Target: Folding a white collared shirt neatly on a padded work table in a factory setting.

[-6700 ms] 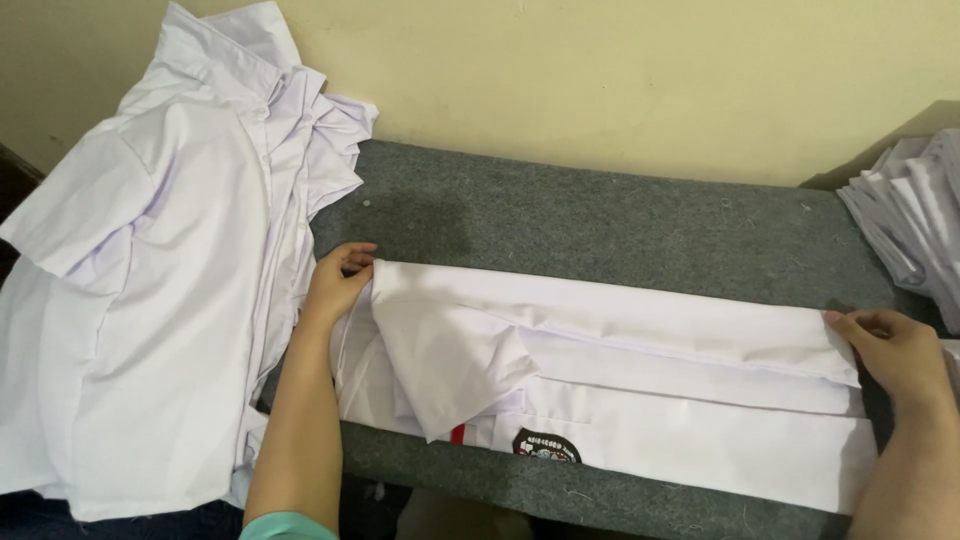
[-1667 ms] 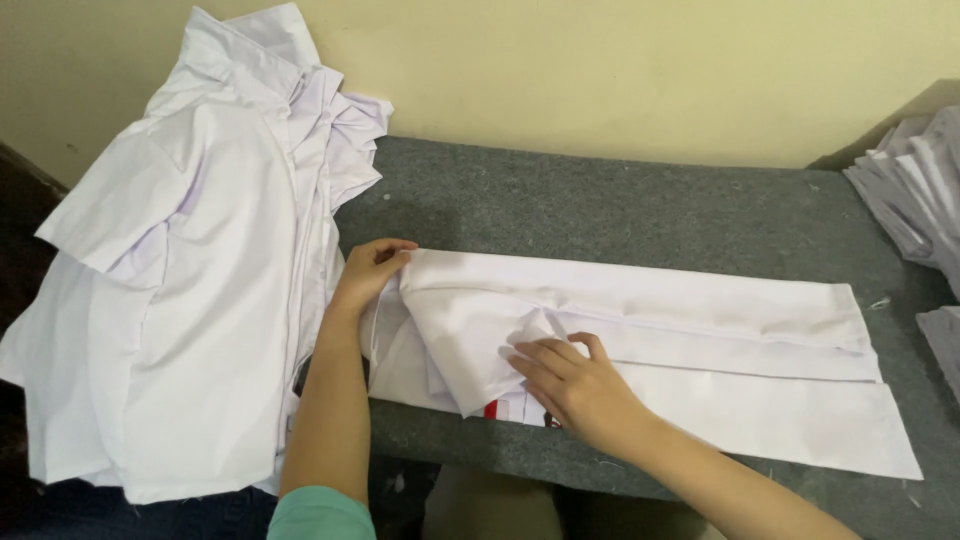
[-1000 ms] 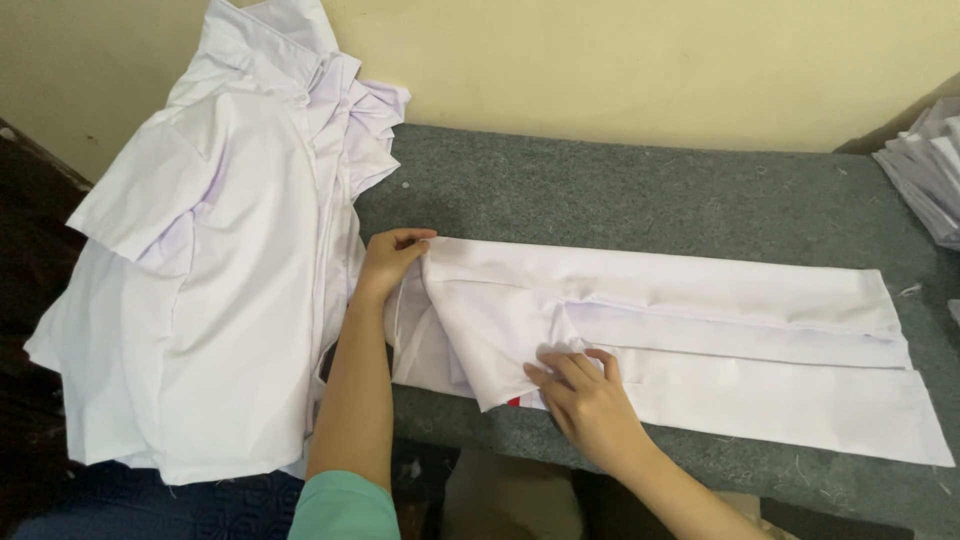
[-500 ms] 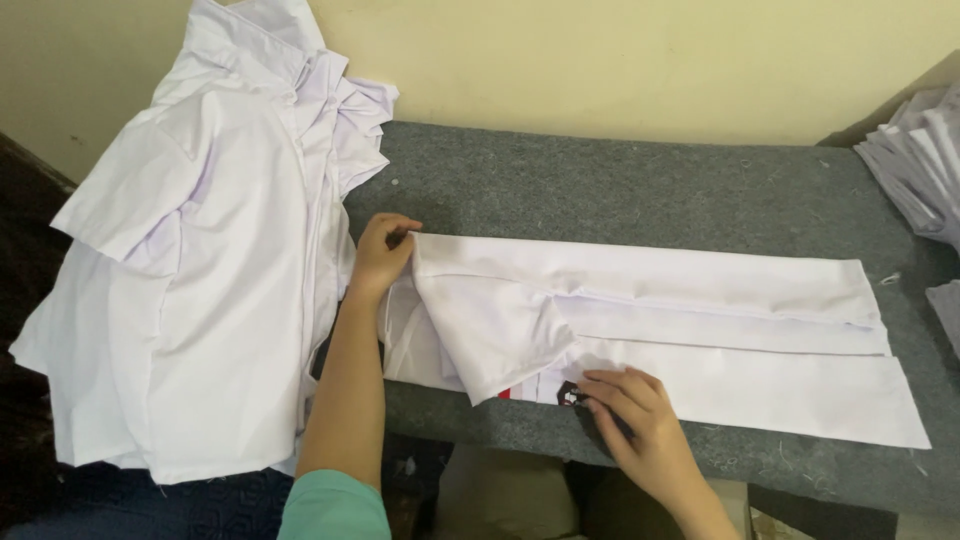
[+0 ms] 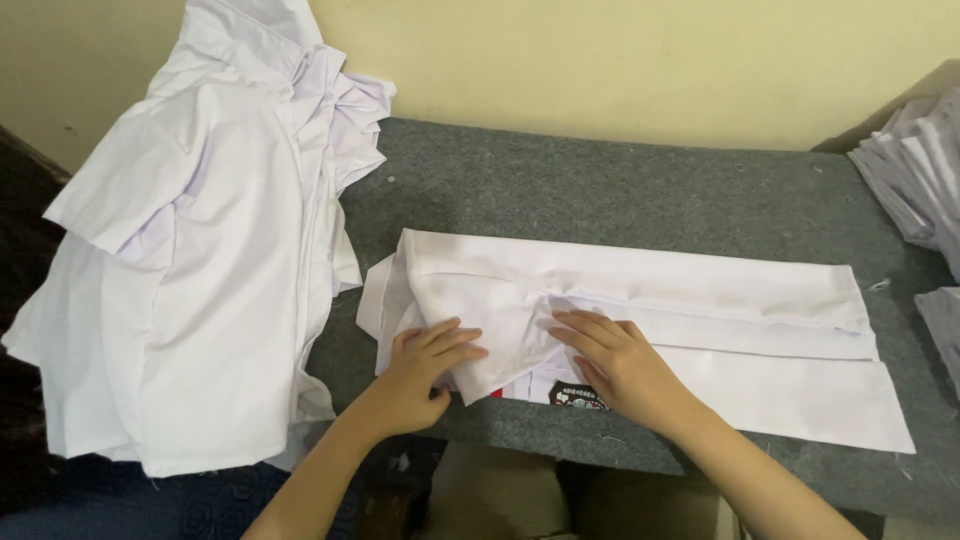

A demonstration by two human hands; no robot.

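A white shirt (image 5: 700,310) lies folded lengthwise into a long strip on the grey felt table (image 5: 600,190). Its collar end points left, and a folded sleeve lies over the near left part. My left hand (image 5: 425,365) rests flat on that sleeve near the shirt's left end, fingers spread. My right hand (image 5: 610,360) presses flat on the shirt's middle, just above a dark round badge (image 5: 572,395) with a red strip beside it at the near edge. Neither hand grips the cloth.
A pile of unfolded white shirts (image 5: 200,230) hangs over the table's left end. A stack of folded white shirts (image 5: 915,170) sits at the far right, with another white piece (image 5: 945,320) below it. A yellow wall runs behind the table.
My left hand has come from the shirt's far left corner down onto the folded sleeve. My right hand slid from the shirt's near edge up onto its middle.
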